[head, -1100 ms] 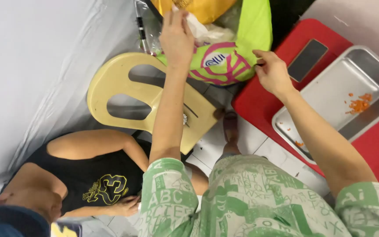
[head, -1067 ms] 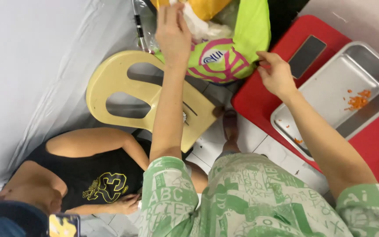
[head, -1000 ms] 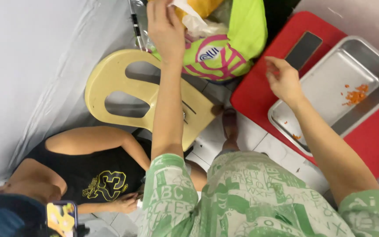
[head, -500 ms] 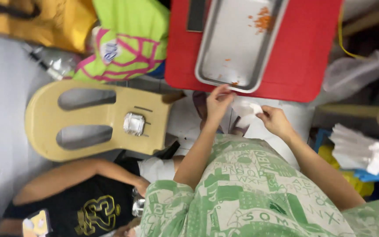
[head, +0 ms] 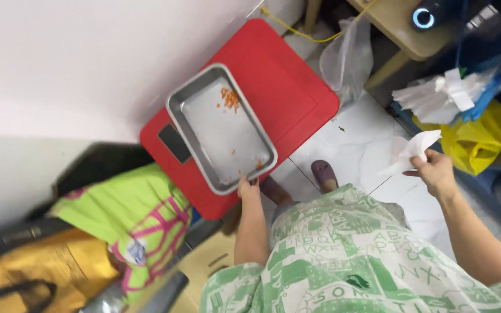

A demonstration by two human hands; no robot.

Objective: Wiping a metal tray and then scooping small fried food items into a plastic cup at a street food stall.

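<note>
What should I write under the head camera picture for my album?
Left hand grips the metal tray on a red stool; right hand holds a white tissue.

Layout, head view: tray on stool, stool on floor against the wall.

My left hand (head: 249,188) grips the near corner of the metal tray (head: 204,101), which lies on the stool top (head: 285,87) toward its left side, one long edge running along the stool's left edge. Chopped bits (head: 229,98) sit in the tray's far half; a few more lie by its near corner. A flat dark device (head: 174,143) lies on the stool's left corner, just beside the tray. My right hand (head: 434,172) holds a tissue (head: 410,152) over the floor (head: 355,145), well right of the stool. My slipper (head: 324,173) stands on the floor between stool and tissue. A patterned bag (head: 140,223) lies left of the stool's near corner. A clear plastic bag (head: 349,58) hangs at the stool's far right edge.
</note>
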